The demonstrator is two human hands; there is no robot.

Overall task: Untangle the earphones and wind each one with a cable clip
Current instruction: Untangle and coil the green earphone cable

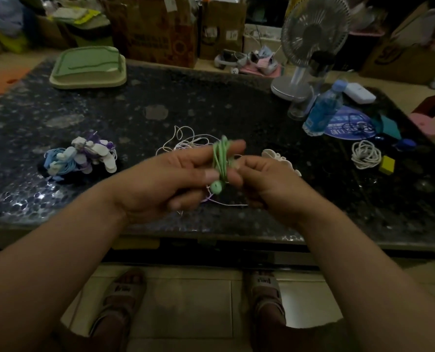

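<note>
Green earphones point(220, 156), wound in a bundle, hang over the dark stone table point(211, 102) near its 6 o'clock edge. The left hand point(170, 176) pinches the bundle; the right hand point(267, 184) grips it from 3 o'clock. At 9 o'clock lies a pile of cable clips point(84, 156), at 12 o'clock a white earphone tangle point(183, 142).

1. A pale green tray point(88, 69) sits near the far left corner of the dark speckled tabletop point(211, 105).
2. A white desk fan point(312, 39) stands at the far right edge.
3. A blue water bottle point(324, 110) stands just in front of the fan's base.
4. Cardboard boxes point(158, 29) stand beyond the far edge.
</note>
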